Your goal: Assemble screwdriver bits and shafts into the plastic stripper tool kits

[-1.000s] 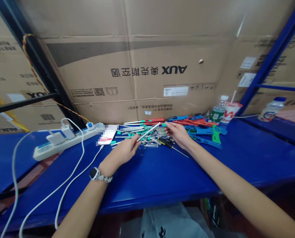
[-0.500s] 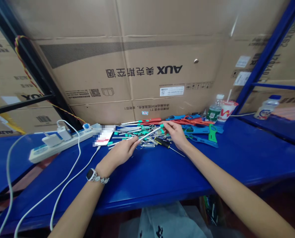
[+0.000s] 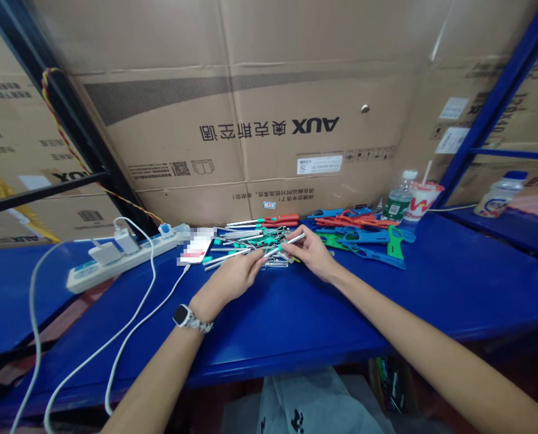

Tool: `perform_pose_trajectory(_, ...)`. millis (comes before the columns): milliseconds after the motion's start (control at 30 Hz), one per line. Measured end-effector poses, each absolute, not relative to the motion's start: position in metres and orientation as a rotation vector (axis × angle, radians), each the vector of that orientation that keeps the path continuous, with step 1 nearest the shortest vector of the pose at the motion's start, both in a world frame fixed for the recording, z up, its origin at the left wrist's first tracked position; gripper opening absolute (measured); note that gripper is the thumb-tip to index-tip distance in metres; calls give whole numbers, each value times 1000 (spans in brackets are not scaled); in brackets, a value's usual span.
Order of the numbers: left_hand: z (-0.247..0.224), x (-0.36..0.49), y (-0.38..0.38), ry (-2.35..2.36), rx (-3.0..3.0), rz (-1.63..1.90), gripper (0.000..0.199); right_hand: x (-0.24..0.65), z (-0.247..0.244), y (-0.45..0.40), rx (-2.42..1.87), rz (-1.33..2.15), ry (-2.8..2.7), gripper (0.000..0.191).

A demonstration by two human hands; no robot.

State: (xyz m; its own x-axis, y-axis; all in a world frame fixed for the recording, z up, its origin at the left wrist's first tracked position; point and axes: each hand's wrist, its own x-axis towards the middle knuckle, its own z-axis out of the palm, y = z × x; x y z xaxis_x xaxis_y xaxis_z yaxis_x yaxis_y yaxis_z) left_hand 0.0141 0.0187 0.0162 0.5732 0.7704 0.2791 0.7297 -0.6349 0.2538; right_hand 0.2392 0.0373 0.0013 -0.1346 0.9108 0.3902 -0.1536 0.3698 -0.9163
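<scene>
Between my hands a thin silver metal rod with a green part (image 3: 272, 252) slants up to the right. My left hand (image 3: 235, 274) pinches its lower left end. The fingers of my right hand (image 3: 312, 253) are closed round its upper right part, with a silver tip showing. Under and behind the hands lies a pile of silver rods and green pieces (image 3: 237, 242). Orange-red handles (image 3: 280, 218) with metal rods are at the back of the pile. To the right lie blue plastic pieces (image 3: 373, 252), red ones (image 3: 359, 219) and a green one (image 3: 394, 242).
A white power strip (image 3: 124, 258) with plugs and cables is at left, beside a phone (image 3: 197, 248). A green-labelled bottle (image 3: 398, 202), a cup with a straw (image 3: 423, 201) and a blue-capped bottle (image 3: 499, 196) stand at right. A large cardboard box (image 3: 260, 90) rises behind the blue table (image 3: 296, 325).
The green part has shifted from the rod's upper end to between my hands, and a silver tip now shows at my right fingers. The view has moved slightly, and the yellow-black screwdriver is now mostly hidden.
</scene>
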Motion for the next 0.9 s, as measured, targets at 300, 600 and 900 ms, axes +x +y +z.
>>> perform_pose_trajectory(300,20,28,13,1314,2565,621,21,209,0,25,-737,1245,-1329,36)
perform_pose_trajectory(600,18,34,11,1151,2443,714,54,202,-3,20,-715,1281,-1412,32)
perform_pose_trajectory(900,28,35,7,1122,2510,888,71,214,12,18,-671,1162,-1448,29)
